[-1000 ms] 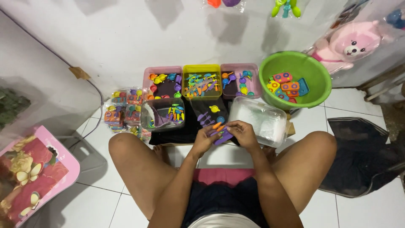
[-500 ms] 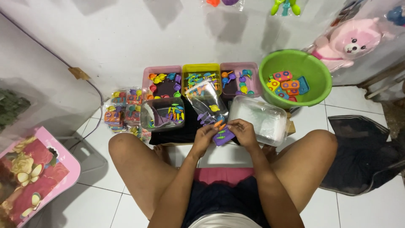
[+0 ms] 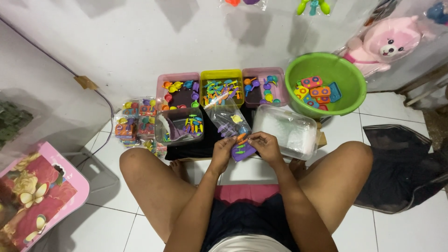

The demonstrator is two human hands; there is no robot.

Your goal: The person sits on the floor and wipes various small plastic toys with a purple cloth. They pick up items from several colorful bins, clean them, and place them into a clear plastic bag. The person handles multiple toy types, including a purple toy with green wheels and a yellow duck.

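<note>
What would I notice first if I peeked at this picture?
Probably the big green basin at the upper right with colourful toy pieces inside, and the pink plush toy in a clear bag behind it. In the middle, the left hand and right hand hold a clear bag of small toys, in front of pink and yellow trays.

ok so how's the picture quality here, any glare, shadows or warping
Head view: soft shadows of hanging toys fall on the white wall; light glare on the clear plastic bag and the clear tub; wide-angle warping bends the edges, as at the pink stool; the left hand, right hand and purple toy piece look slightly soft, small toys lack fine detail.
</note>
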